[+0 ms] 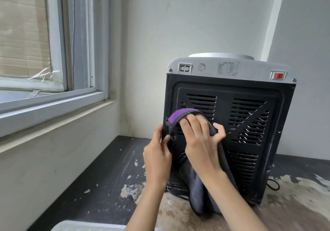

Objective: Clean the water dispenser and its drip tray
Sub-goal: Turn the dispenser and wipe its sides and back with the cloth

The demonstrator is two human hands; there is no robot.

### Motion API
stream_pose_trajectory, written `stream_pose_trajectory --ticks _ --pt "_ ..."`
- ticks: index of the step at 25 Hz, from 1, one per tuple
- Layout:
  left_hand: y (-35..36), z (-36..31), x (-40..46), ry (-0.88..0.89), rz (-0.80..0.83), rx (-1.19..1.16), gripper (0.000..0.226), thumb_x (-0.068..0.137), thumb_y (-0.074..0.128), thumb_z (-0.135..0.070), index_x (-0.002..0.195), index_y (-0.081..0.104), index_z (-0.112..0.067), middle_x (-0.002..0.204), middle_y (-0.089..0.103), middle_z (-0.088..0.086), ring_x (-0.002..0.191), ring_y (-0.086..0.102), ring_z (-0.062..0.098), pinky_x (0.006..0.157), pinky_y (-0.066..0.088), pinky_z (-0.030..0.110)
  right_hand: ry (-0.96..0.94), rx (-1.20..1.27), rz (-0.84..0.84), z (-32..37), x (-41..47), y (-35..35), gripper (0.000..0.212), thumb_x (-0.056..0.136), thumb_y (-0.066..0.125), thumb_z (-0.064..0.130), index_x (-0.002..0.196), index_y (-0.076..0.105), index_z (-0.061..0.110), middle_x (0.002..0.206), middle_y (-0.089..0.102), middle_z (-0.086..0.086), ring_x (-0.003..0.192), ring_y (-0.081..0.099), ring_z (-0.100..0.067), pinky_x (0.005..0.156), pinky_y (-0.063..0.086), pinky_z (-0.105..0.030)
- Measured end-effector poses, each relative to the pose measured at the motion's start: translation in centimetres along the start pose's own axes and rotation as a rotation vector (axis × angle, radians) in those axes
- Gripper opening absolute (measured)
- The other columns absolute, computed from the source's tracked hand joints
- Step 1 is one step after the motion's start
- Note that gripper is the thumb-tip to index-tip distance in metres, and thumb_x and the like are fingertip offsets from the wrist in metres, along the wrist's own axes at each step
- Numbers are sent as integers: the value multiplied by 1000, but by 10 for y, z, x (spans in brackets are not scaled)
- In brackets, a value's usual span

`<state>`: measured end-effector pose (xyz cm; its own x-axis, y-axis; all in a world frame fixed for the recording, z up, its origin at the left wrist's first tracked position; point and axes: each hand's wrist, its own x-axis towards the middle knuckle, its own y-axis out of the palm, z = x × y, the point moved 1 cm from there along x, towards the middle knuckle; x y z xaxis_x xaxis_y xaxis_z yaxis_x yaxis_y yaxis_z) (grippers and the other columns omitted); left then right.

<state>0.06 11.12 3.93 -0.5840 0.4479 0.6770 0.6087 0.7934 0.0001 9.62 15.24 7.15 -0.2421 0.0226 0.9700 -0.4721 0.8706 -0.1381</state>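
Observation:
The water dispenser [248, 116] stands on the dark worn table with its black vented back panel facing me and a white top band with a red switch. My right hand [200, 138] grips a grey and purple cloth [180, 113] and presses it against the left part of the back panel; the cloth's long tail hangs down to the table. My left hand [157, 155] holds the dispenser's left rear edge, thumb on the back and fingers round the side. A white ribbed tray edge [85, 226], possibly the drip tray, shows at the bottom of the view.
The table [100, 173] has peeling paint and loose flakes. A black power cord [273, 186] lies beside the dispenser's right foot. A window with a white frame and sill [53, 105] runs along the left. White walls stand close behind the dispenser.

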Motion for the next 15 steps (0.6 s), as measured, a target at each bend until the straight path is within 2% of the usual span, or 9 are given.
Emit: stream_pose_trajectory --ticks 2,4,7,9,12,15 --pt "0 0 -1 1 7 -6 35 92 51 -6 121 57 -23 90 72 5 83 66 27 73 52 43 -19 -35 -20 -9 0 -1 38 82 35 2 110 50 23 117 51 6 112 45 -14 93 21 -44" --pt "0 -1 -2 10 13 -12 34 93 52 -8 118 54 -31 90 72 4 85 67 27 73 52 43 52 -71 -53 -26 -4 -3 39 79 39 -2 107 51 22 113 56 4 111 46 -15 92 20 -44" --pt "1 3 0 0 8 -13 34 94 53 -7 120 55 -28 89 72 2 83 67 25 74 53 43 145 -74 -69 -25 -4 -2 45 73 40 -5 108 49 21 115 48 3 112 44 -17 92 21 -44" --pt "2 4 0 5 11 -11 33 94 53 -6 122 57 -22 86 72 2 80 67 25 73 52 44 97 -38 -19 -12 1 1 49 71 36 -4 111 49 22 118 45 4 114 43 -17 92 20 -44" --pt "1 3 1 13 14 -13 33 93 53 -6 122 57 -23 89 72 2 83 67 24 74 53 43 4 -62 37 -12 6 1 54 75 33 -1 119 50 25 123 45 6 116 43 -15 93 19 -45" --pt "1 4 -1 26 9 -14 34 93 53 -6 120 55 -27 88 72 2 83 68 25 73 53 44 50 -133 13 -26 -2 -3 54 75 37 -2 118 55 24 124 44 4 115 43 -16 92 21 -47"
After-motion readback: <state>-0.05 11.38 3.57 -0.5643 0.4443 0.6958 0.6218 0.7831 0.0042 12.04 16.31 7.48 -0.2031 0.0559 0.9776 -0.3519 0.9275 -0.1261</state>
